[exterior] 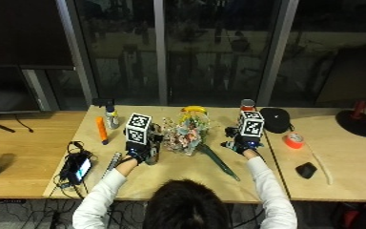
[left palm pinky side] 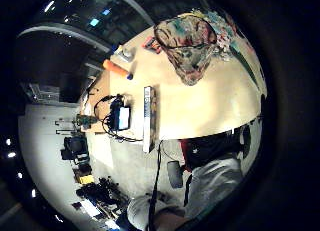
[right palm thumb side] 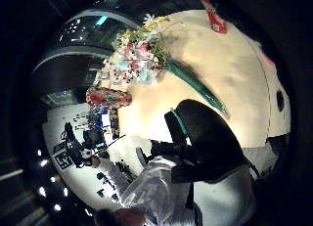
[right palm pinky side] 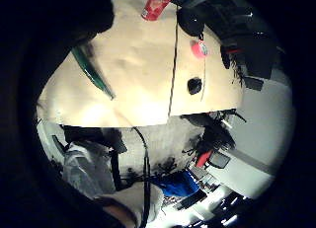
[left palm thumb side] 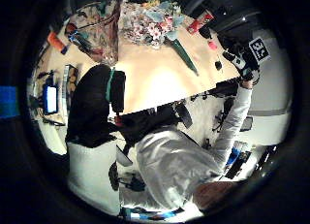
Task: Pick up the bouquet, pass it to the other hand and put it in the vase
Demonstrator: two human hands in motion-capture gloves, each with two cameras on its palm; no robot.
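A: Logging outside view: bouquet (exterior: 187,135) lies on table (exterior: 170,179), heads beside vase (exterior: 152,143). I fear a stem-end grab droops the blooms.
B: Hands?
A: Left hand (exterior: 137,153) and right hand (exterior: 240,144) hover either side, empty; finger spread, cannot tell.
B: Thumb-side views?
A: Bouquet (right palm thumb side: 142,57) untouched.

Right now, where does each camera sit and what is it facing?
Outside view: above and behind the head, facing the table; shows head, both forearms, left hand, right hand.
Left little-finger palm: down at the vase; white sleeve.
Left thumb palm: over the bouquet; torso, other hand.
Right little-finger palm: down at the pink tape; sleeve.
Right thumb palm: bouquet, vase; torso.
Shared: both thumb views show the bouquet.
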